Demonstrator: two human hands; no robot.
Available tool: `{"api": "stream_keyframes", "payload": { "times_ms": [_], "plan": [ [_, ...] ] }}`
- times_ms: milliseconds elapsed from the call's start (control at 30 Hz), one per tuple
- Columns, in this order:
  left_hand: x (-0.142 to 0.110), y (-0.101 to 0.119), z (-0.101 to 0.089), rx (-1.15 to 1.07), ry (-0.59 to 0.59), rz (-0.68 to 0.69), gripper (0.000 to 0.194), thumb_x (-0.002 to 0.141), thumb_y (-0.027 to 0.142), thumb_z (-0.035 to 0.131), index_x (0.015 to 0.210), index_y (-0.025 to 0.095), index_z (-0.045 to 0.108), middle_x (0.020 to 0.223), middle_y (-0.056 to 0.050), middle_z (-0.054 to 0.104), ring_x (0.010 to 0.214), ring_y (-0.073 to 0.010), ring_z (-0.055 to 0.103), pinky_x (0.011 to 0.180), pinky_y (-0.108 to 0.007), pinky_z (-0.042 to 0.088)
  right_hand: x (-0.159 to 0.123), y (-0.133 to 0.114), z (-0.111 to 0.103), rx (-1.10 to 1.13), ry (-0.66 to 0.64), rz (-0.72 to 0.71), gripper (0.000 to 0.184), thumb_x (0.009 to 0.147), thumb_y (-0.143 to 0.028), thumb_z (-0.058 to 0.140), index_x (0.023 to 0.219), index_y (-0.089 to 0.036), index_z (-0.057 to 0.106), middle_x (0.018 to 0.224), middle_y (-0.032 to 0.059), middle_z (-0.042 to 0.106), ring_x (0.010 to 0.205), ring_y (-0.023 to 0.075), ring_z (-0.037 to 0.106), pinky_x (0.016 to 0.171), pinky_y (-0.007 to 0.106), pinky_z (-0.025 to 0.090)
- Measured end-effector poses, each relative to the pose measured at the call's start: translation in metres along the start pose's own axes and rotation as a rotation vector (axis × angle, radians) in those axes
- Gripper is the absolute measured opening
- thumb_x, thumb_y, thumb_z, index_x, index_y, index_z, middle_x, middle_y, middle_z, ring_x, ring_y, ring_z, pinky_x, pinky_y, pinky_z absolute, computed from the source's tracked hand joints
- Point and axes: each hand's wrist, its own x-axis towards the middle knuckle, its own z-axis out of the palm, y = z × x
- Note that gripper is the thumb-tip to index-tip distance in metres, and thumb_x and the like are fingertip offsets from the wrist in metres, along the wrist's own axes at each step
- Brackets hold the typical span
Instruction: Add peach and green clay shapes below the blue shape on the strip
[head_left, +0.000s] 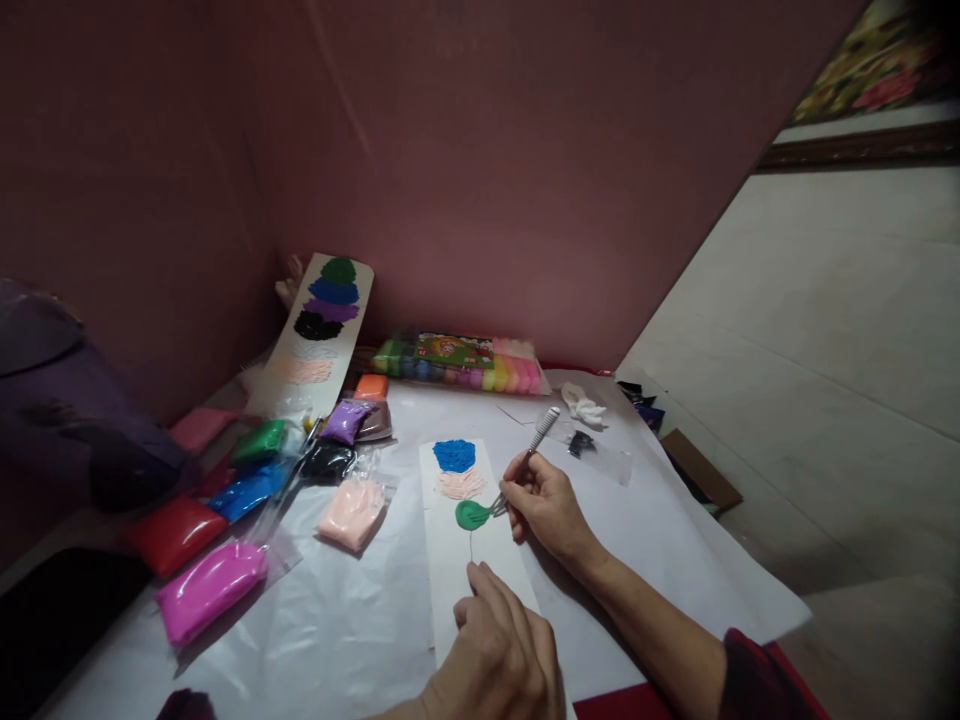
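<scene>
My right hand (551,505) is closed around a fork (541,432) with a striped handle. The fork's tines meet the right edge of a smooth green clay piece (471,515). This piece lies on a long white card (450,575), below a textured peach patch (462,485) and a textured blue patch (454,456). A thin line runs down the card from the green clay. My left hand (502,640) rests on the lower part of the card, fingers extended close together, with nothing visible in them.
To the left lie several clay packets, among them a peach packet (351,513) and a magenta packet (212,592). A finished-looking patterned card (319,330) leans at the back. Along the wall sits a multicoloured clay pack (457,365). White scraps (583,405) lie at the right.
</scene>
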Motion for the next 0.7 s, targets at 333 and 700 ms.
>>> {"api": "stream_keyframes", "payload": {
  "times_ms": [333,700],
  "plan": [
    [0.001,0.002,-0.001,0.014,-0.011,-0.032,0.02,0.073,0.015,0.047,0.082,0.003,0.061,0.082,-0.026,0.069,0.072,-0.0347,0.068,0.043,-0.03,0.038,-0.004,0.004,0.018,0.09,0.112,-0.062,0.014,0.078,-0.029,0.06,0.08,-0.019,0.05,0.053,-0.0077,0.049,0.036,0.0071,0.043,0.032,0.018,0.035],
    [0.0,0.004,0.005,0.052,0.034,-0.034,0.021,0.072,0.018,0.048,0.081,0.003,0.06,0.08,-0.024,0.069,0.071,-0.0339,0.068,0.044,-0.03,0.04,-0.002,-0.002,0.018,-0.144,0.077,-0.159,0.005,0.074,-0.019,0.059,0.073,-0.016,0.056,0.064,-0.0013,0.057,0.058,0.0117,0.051,0.055,0.023,0.043]
  ]
}}
